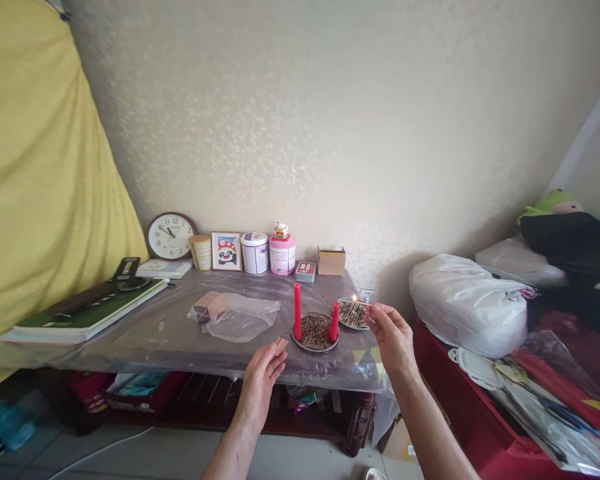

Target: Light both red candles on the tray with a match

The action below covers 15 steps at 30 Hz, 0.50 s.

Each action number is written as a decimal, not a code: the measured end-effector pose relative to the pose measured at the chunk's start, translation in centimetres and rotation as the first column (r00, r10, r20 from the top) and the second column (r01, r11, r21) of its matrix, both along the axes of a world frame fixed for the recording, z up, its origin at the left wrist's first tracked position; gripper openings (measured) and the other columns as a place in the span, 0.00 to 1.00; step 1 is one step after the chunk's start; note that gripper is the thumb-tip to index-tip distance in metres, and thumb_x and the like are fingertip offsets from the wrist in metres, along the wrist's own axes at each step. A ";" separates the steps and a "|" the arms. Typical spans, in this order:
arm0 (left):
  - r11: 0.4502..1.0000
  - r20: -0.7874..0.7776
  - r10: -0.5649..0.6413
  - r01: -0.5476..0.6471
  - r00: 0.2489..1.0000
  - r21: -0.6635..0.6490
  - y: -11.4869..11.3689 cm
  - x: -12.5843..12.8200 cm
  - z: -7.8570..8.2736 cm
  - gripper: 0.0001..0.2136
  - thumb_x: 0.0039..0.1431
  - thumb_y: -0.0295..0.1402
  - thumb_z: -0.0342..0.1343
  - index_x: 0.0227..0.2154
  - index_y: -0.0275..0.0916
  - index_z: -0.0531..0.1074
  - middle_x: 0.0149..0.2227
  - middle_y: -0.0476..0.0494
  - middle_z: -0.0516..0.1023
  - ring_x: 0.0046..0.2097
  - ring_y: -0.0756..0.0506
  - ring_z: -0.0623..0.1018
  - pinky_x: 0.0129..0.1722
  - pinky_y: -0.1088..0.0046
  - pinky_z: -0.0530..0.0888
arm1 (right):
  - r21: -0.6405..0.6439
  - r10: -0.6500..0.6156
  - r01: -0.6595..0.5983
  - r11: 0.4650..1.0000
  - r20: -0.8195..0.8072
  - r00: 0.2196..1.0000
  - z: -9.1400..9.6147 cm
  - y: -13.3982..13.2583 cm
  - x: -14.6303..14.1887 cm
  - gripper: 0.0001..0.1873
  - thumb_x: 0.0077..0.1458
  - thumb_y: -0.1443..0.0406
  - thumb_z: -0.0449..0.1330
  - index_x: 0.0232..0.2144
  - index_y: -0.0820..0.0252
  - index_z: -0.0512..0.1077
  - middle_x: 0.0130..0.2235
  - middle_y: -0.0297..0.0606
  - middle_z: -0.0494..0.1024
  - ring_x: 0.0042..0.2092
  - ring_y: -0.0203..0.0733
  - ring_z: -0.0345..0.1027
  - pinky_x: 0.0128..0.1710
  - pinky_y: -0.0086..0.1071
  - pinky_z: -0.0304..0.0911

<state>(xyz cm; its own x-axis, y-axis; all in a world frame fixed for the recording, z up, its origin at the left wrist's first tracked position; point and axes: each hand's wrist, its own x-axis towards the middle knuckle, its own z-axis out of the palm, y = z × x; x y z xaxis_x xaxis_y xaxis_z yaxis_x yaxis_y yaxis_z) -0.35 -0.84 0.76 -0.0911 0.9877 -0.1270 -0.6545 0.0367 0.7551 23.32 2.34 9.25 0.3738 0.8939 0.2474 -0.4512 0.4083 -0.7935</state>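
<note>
Right hand [394, 337]: fingers pinch lit match [362, 303], 2 o'clock from two red candles [298, 313]. Left hand [261, 371]: fingers grip small box [281, 344], 8 o'clock from candles. Round clock [170, 237], 10 o'clock: numeral 12 legible.

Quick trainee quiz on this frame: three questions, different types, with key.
1. True or false: the taller red cylindrical candle shows no flame.

2. What does the right hand hold?
A) A white plastic bag
B) A thin burning matchstick
C) A round wall clock

3. Fill in the blank: the small white-and-red cat figurine sits on the cylindrical canister coloured white and ____.

Key: 1. True; 2. B; 3. pink.
</note>
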 end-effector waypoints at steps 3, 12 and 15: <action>1.000 -0.001 0.005 -0.005 1.000 0.001 0.1 0.0 -0.1 0.11 0.49 0.39 0.62 0.34 0.40 0.74 0.39 0.43 0.77 0.45 0.43 0.75 0.48 0.66 0.67 | -0.004 0.023 -0.023 1.000 -0.010 1.000 0.7 1.1 0.0 0.11 0.34 0.62 0.73 0.20 0.59 0.76 0.25 0.29 0.77 0.27 0.30 0.69 0.28 0.21 0.70; 0.999 -0.008 0.041 -0.041 0.999 -0.008 0.3 -0.3 -0.3 0.10 0.48 0.40 0.62 0.30 0.39 0.73 0.35 0.44 0.77 0.44 0.43 0.75 0.45 0.67 0.68 | -0.009 0.063 -0.064 0.998 -0.065 0.996 1.1 3.5 0.0 0.12 0.30 0.64 0.74 0.21 0.59 0.76 0.24 0.29 0.78 0.26 0.29 0.70 0.27 0.19 0.72; 0.999 -0.011 0.037 -0.037 0.999 -0.011 0.4 -0.3 -0.3 0.10 0.49 0.40 0.62 0.31 0.39 0.74 0.36 0.43 0.77 0.44 0.43 0.75 0.45 0.68 0.68 | -0.022 0.063 -0.065 0.998 -0.084 0.994 0.8 3.5 0.3 0.14 0.28 0.64 0.75 0.21 0.60 0.77 0.23 0.29 0.79 0.25 0.29 0.71 0.27 0.19 0.72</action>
